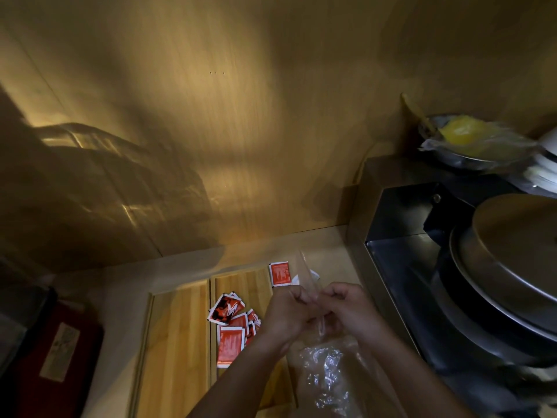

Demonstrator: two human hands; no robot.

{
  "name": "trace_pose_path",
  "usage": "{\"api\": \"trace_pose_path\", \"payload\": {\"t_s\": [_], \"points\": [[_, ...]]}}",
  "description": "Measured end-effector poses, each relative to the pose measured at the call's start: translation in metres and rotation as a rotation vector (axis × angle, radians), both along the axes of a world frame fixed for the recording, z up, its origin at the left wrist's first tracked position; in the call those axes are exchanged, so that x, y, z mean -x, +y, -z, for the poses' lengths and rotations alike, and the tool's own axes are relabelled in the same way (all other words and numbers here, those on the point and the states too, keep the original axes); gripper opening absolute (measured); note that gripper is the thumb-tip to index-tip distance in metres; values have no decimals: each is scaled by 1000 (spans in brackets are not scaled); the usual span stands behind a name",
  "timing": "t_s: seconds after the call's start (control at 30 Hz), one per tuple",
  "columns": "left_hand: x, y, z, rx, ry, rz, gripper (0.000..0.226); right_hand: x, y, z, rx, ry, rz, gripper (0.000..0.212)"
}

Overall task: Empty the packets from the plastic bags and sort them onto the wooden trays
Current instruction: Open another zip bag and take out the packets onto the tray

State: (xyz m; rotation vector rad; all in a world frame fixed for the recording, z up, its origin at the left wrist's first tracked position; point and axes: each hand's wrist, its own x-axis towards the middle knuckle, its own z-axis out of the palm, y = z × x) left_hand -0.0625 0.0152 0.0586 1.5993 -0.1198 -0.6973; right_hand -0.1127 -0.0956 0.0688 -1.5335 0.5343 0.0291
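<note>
Both hands meet over the counter, pinching the top of a clear plastic bag [324, 372] that hangs crumpled below them. My left hand [286, 318] and my right hand [349, 309] are closed on the bag's upper edge. Two wooden trays lie side by side: the left tray [177, 342] is bare, the right tray [244, 285] holds several red packets [230, 336] in a loose pile. One more red packet [279, 273] lies at the right tray's far corner, with white packets [312, 274] just behind the bag.
A steel counter unit [401, 254] with stacked round metal pans and a lid [512, 260] stands on the right. A foil-lined bowl of yellow food [470, 137] sits above it. A dark red box [57, 354] lies at the left. A wooden wall [211, 131] rises behind.
</note>
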Motion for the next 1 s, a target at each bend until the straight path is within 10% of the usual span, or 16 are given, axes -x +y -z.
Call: {"api": "trace_pose_path", "payload": {"t_s": [1.0], "points": [[11, 18, 6, -36, 39, 25, 23, 6, 3, 4, 117, 80, -182, 29]]}}
